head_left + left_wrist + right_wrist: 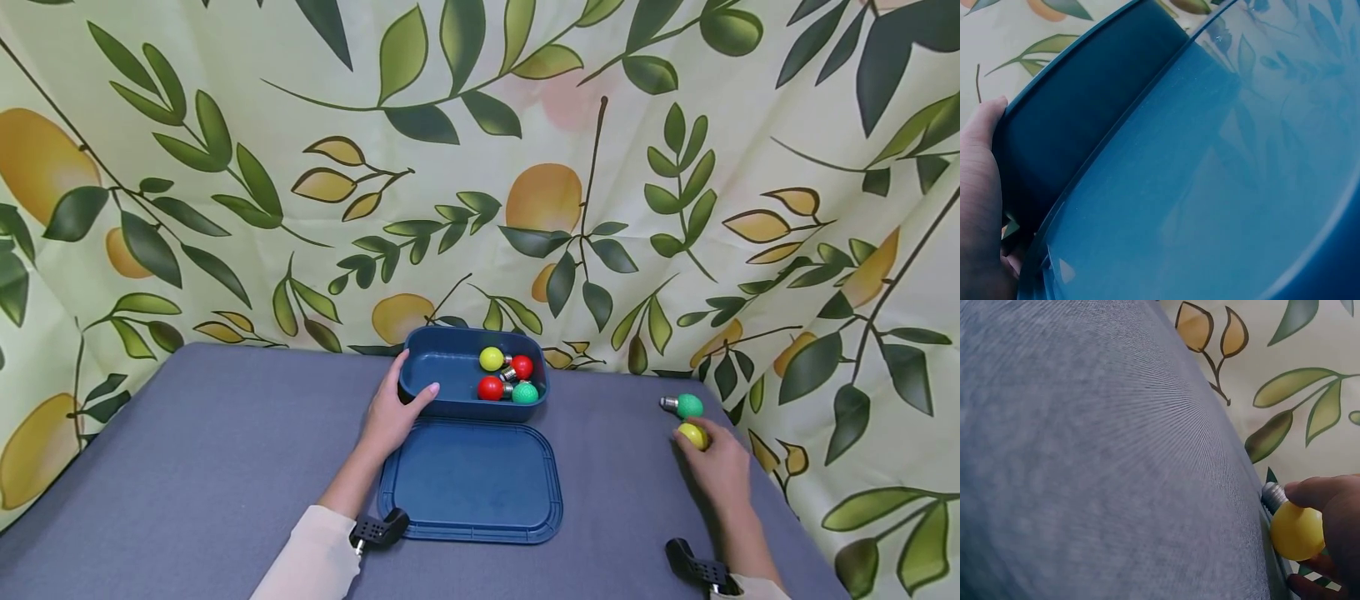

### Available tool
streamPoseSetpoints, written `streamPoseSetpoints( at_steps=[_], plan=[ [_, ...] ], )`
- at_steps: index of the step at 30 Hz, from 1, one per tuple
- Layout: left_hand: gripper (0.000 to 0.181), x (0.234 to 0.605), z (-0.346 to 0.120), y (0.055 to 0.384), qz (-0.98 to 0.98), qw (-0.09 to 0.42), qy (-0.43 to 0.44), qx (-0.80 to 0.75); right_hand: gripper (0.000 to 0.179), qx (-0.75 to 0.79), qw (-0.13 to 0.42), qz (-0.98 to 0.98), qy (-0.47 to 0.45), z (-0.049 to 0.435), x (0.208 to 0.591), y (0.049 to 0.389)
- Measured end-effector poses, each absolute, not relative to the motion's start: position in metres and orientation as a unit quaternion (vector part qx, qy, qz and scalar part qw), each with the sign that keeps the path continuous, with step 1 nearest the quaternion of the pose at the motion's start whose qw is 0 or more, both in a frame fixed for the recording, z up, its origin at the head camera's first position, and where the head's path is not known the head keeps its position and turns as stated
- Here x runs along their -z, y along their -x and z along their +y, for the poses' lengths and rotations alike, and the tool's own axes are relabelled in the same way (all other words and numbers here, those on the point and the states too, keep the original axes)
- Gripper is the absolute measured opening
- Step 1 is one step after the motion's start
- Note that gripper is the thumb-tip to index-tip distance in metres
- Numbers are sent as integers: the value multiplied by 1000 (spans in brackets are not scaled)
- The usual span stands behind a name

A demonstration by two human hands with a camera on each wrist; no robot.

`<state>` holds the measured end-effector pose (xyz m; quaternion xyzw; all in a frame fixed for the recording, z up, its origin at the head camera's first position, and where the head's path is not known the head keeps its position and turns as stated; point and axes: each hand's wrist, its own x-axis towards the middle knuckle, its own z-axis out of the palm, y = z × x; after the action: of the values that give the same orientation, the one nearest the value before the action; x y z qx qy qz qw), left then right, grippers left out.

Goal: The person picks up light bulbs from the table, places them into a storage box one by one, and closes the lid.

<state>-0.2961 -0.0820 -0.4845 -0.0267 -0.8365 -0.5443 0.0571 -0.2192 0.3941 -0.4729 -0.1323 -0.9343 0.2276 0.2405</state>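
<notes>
On the table stands a blue box (442,407) with yellow, red and green light bulbs at its right end. My left hand (392,412) holds the box's left front corner, its thumb along the front wall and fingers at the left side. In the left wrist view, the thumb lies against the box's dark outer wall (1085,119). Far to the right, my right hand (718,462) pinches a yellow light bulb (1297,531) by its globe and near its metal screw base. Just beyond it lies a green light bulb (689,406), apart from the box.
A flat blue lid (472,483) lies in front of the box. Grey-blue cloth covers the table (225,467). A leaf-and-fruit patterned curtain (465,167) hangs behind and along the right edge, close to my right hand.
</notes>
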Motion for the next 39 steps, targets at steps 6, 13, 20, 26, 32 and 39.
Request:
streamPoseSetpoints(
  at_steps=[6, 13, 20, 26, 32, 39],
  plan=[
    [87, 484, -82, 296, -838, 55, 24, 543, 35, -225, 232, -939, 121, 391, 477, 221],
    [88, 483, -83, 296, -837, 55, 25, 544, 34, -245, 233, -935, 105, 378, 477, 223],
    [88, 484, -84, 296, -839, 51, 21, 542, 35, -265, 232, -927, 130, 366, 478, 226],
    [88, 484, -84, 296, -838, 49, 21, 543, 32, -274, 226, -922, 155, 361, 477, 226],
    [88, 484, -83, 296, -835, 50, 26, 547, 39, -285, 225, -920, 150, 360, 477, 226],
    [88, 484, -83, 296, -835, 48, 24, 548, 55, -275, 250, -922, 108, 361, 479, 227]
  ],
)
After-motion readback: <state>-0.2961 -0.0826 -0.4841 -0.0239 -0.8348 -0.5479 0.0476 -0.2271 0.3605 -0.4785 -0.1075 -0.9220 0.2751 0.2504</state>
